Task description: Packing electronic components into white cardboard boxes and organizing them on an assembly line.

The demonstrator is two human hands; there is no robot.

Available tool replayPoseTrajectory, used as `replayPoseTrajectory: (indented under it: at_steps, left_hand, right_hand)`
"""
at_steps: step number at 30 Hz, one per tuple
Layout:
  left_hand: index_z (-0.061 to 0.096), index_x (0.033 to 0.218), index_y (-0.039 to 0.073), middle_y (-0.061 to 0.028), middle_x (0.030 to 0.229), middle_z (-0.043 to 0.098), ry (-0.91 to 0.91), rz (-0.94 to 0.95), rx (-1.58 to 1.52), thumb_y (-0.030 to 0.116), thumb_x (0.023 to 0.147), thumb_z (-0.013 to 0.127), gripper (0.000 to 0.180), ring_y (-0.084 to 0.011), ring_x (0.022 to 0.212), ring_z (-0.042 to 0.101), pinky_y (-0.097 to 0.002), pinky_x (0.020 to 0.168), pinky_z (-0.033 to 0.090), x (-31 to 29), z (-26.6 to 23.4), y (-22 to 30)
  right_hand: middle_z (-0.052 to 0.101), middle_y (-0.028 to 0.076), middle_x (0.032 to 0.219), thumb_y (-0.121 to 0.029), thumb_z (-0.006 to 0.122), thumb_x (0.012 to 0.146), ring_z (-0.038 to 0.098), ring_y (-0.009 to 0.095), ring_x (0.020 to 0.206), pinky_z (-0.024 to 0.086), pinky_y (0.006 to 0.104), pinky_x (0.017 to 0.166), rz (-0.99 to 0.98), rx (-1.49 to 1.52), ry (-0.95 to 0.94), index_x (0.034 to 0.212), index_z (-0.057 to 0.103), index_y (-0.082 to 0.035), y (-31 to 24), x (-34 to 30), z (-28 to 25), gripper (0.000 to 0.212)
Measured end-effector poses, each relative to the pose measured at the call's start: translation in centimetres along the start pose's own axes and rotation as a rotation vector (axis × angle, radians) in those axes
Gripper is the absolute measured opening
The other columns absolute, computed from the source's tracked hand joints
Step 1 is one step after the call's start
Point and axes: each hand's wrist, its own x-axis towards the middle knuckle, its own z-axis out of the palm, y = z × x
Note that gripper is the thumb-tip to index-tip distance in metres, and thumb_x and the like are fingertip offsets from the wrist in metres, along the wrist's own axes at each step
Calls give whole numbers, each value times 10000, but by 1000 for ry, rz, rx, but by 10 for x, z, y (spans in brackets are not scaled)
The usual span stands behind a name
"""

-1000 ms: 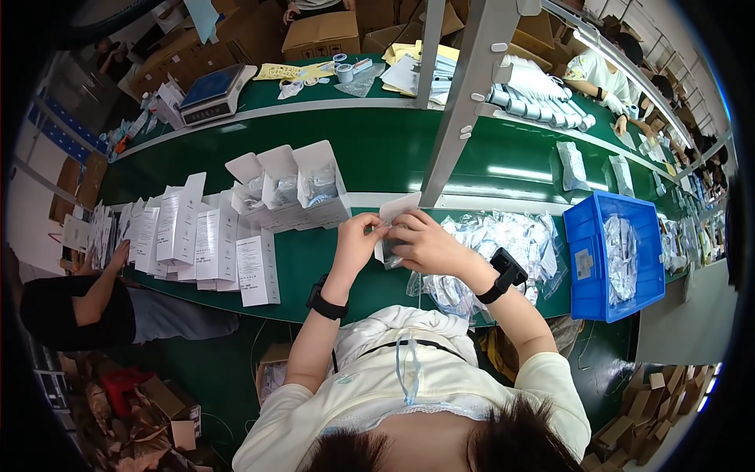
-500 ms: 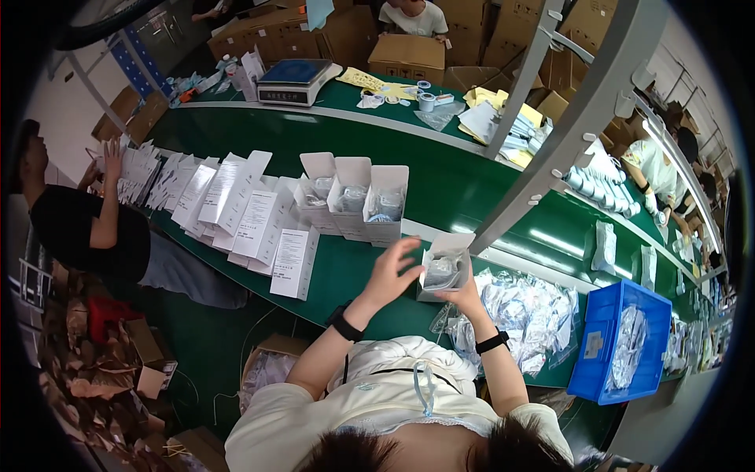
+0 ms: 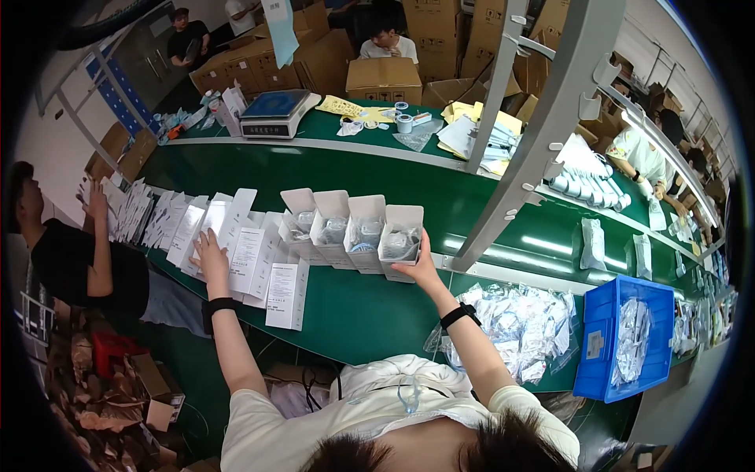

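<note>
At the right end of a row of open white cardboard boxes (image 3: 366, 208), my right hand (image 3: 422, 269) grips the side of one more open white box (image 3: 404, 215). Each box has its lid flap raised and a clear-bagged item inside; the exact kind of item cannot be made out. My left hand (image 3: 211, 256) reaches out to the left, fingers spread on the upright white boxes (image 3: 248, 256) with printed sides. Nearer to me, a single white box (image 3: 285, 296) stands on the green table (image 3: 346, 315).
Clear-bagged parts (image 3: 515, 326) are heaped right of my right arm, beside a blue bin (image 3: 590, 346). A grey metal post (image 3: 543, 134) rises beyond them. Further back are a scale (image 3: 275, 112) and cartons (image 3: 384, 79). A co-worker (image 3: 79, 263) handles white papers at left.
The box in my right hand has moved left and forward to the end of the open-box row. My left hand has left that box and moved left onto the upright white boxes.
</note>
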Motion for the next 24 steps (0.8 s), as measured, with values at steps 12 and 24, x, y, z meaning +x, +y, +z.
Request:
replayPoseTrajectory:
  at_steps: [12, 24]
  left_hand:
    - [268, 1314, 73, -172, 1338, 285, 619, 50, -647, 123, 783, 585, 620, -336, 1205, 300, -477, 959, 254, -42, -49, 21]
    - [224, 1285, 27, -161, 1212, 344, 199, 968, -1057, 252, 577, 761, 916, -302, 1119, 336, -390, 950, 271, -222, -51, 161]
  right_hand:
    - [199, 171, 1293, -258, 792, 548, 196, 315, 1239, 211, 392, 1021, -38, -136, -59, 1343, 35, -77, -4, -1, 2, 1112]
    - [346, 125, 1284, -168, 691, 692, 340, 214, 1179, 291, 348, 963, 259, 444, 8, 1280, 257, 7, -81, -130, -14, 751]
